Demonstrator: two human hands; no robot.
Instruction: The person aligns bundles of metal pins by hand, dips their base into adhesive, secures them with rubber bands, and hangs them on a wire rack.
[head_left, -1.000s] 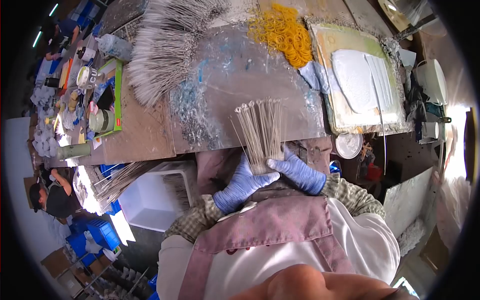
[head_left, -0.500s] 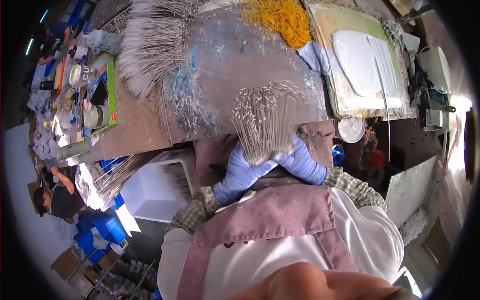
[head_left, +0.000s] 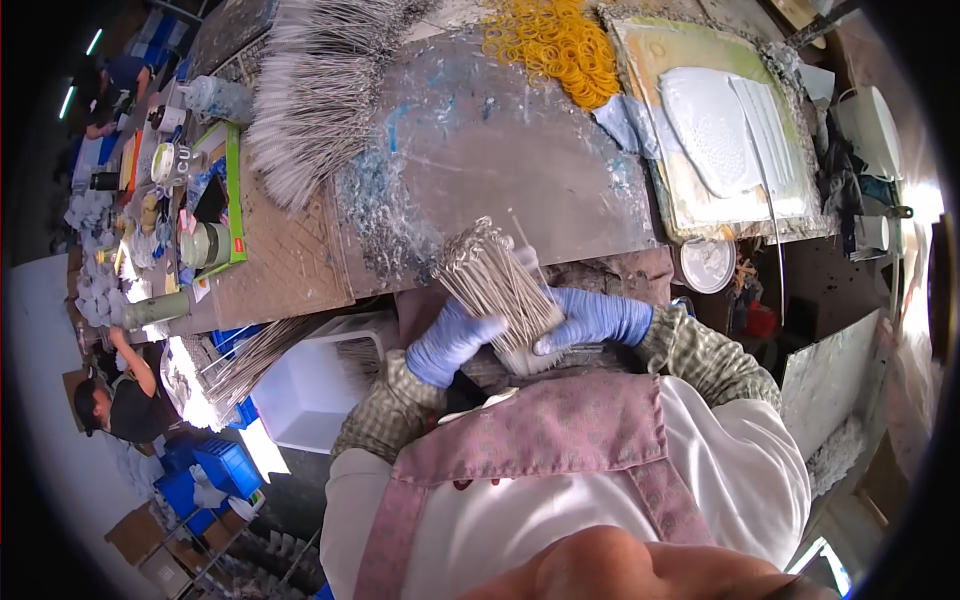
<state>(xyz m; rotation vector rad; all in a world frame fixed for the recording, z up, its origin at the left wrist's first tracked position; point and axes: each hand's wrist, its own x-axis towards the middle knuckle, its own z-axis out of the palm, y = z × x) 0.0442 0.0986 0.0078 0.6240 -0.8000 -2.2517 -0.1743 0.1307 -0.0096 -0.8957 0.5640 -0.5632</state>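
A thick bundle of thin wire brushes (head_left: 495, 275) with looped metal ends is between my hands, close to my apron. The loops point up and to the left, and pale bristles show at the lower end. My left hand (head_left: 447, 340), in a blue glove, grips the bundle's left side with the thumb across the wires. From the right, my gloved right hand (head_left: 596, 318) closes round the lower part. One wire stands out above the rest. More brushes (head_left: 318, 95) lie in a large heap at the table's upper left, bristles outward.
Yellow rubber bands (head_left: 560, 50) are piled at the table's (head_left: 510, 140) far side. A board (head_left: 640, 60) with white paste (head_left: 710, 130) lies at the right, a long thin rod over it. Below left is a white bin (head_left: 310, 395). Another person (head_left: 125, 395) is at far left.
The bundle has tipped left and come down toward my apron. My hands have shifted from cupping its base to gripping its two sides.
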